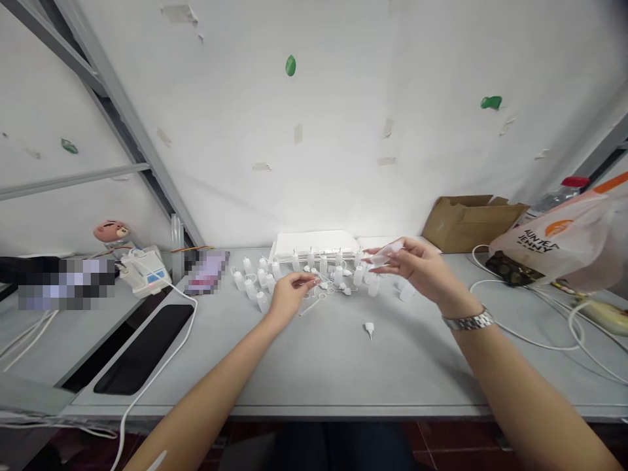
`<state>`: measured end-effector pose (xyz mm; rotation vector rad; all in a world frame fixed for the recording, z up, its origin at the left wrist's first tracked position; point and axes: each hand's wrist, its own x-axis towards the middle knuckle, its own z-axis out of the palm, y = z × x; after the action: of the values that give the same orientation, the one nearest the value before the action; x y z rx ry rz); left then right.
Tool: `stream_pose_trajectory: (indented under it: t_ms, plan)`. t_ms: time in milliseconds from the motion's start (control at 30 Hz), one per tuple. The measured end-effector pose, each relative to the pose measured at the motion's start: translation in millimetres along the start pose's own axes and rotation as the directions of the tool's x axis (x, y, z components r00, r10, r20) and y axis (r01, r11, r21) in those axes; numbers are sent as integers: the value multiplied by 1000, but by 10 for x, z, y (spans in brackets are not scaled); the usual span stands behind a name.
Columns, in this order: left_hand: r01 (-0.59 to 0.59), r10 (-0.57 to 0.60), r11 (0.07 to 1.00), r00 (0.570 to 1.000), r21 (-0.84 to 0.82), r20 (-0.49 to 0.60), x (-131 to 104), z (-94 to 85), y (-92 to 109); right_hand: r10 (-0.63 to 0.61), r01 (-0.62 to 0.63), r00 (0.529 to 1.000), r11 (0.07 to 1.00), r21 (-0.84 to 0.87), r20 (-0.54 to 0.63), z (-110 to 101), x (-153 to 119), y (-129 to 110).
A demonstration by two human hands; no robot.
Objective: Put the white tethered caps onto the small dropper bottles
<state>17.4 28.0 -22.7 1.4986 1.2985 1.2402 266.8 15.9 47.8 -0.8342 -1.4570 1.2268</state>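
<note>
My right hand is closed around a small translucent squeeze bottle, tilted above the table; a metal watch sits on that wrist. My left hand has its fingertips pinched together over the loose small white caps and rings; whatever lies between them is too small to name. Several white squeeze bottles stand left of my left hand, and more squeeze bottles are grouped between the hands, some with thin needle tips. One white needle-tip cap lies alone on the grey table.
Behind the bottles lies a white stack of paper or boards. At right are an open cardboard box, a plastic bag and white cables. Leftward are a black tray-like slab, a phone and a power strip.
</note>
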Motion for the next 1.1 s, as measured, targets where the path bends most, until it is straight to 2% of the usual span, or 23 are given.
stream_pose_trajectory:
  t_ms: [67, 133, 200, 267, 400, 667, 867, 1000, 1100]
  plan:
    - [92, -91, 970, 996, -223, 15, 5, -35, 45, 70, -77, 992, 995, 59, 107, 144, -6, 107]
    - [156, -157, 913, 987, -377, 28, -10, -62, 75, 150, -169, 968, 983, 76, 202, 272, -23, 215]
    - [205, -207, 861, 977, -466, 48, -42, -72, 93, 184, -208, 950, 976, 71, 252, 385, -50, 300]
    - [229, -223, 835, 972, -500, 73, -78, -67, 108, 182, -188, 944, 982, -5, 274, 481, -81, 347]
    - [229, -193, 851, 973, -474, 124, -127, -39, 134, 231, -190, 933, 968, -166, 277, 611, -120, 376]
    - [187, -136, 908, 978, -376, 158, -147, 5, 92, 245, -218, 947, 965, -144, 206, 648, -110, 464]
    - [117, -100, 950, 992, -289, 74, -166, 26, 127, 202, -150, 962, 952, -267, 181, 637, -112, 540]
    - [74, -49, 955, 994, -287, 93, -189, 26, 168, 158, -90, 973, 931, -355, 168, 648, -134, 568]
    - [25, -4, 980, 994, -199, 106, -200, 31, 173, 130, -61, 978, 926, -374, 163, 658, -150, 571]
